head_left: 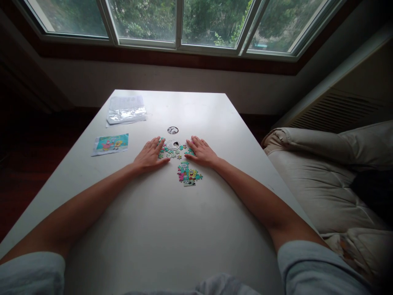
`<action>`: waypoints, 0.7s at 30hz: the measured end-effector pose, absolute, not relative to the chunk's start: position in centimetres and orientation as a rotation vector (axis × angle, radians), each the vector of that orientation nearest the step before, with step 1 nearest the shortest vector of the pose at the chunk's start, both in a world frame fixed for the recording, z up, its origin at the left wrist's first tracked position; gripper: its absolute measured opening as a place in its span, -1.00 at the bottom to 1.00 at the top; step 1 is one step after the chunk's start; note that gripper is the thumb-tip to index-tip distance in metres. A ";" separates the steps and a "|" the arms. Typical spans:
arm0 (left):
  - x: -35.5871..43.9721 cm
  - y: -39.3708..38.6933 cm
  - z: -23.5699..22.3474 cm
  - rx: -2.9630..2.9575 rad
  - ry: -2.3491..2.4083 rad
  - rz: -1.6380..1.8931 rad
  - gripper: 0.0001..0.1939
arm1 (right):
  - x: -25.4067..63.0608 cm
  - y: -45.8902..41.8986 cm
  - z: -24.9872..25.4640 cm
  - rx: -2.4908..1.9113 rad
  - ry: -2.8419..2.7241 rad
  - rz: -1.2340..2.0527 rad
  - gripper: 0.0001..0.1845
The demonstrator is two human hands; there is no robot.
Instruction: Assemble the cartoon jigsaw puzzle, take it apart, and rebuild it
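Observation:
My left hand point(150, 155) lies flat with its fingers apart, over the left side of a spread of loose jigsaw pieces point(174, 154). On the right side of the same spread my right hand point(202, 151) rests palm down, fingers stretched out, covering some pieces. Between the hands is a round silvery disc point(172, 145) with a dark spot, and a smaller round black-and-white piece point(172, 130) lies beyond it. Nearer to me sits a partly joined puzzle section point(188, 174) showing a yellow square cartoon figure. What lies under my palms is hidden.
A colourful picture sheet point(111, 143) lies at the left of the white table point(159, 229). Behind it is a clear plastic packet with papers point(127, 109). A pale cushioned seat point(301, 184) stands along the right, and a window point(178, 24) is ahead.

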State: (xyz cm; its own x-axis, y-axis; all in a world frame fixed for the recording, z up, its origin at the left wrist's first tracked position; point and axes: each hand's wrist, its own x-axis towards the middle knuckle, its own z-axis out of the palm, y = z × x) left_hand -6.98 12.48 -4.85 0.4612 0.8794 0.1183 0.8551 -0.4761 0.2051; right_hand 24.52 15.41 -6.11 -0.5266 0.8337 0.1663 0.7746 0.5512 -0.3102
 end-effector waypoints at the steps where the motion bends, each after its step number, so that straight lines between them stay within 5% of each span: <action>1: -6.8 12.8 -4.8 2.585 1.537 0.315 0.01 | 24.5 15.6 -6.2 -1.334 -2.493 0.289 -0.10; 9: -4.9 15.0 -4.5 2.590 1.529 0.316 -0.09 | 24.3 16.1 -6.3 -1.331 -2.479 0.270 -0.20; 21: -5.6 14.9 -3.6 2.500 1.390 0.665 -0.50 | 24.7 15.3 -5.2 -1.152 -2.498 0.288 -0.42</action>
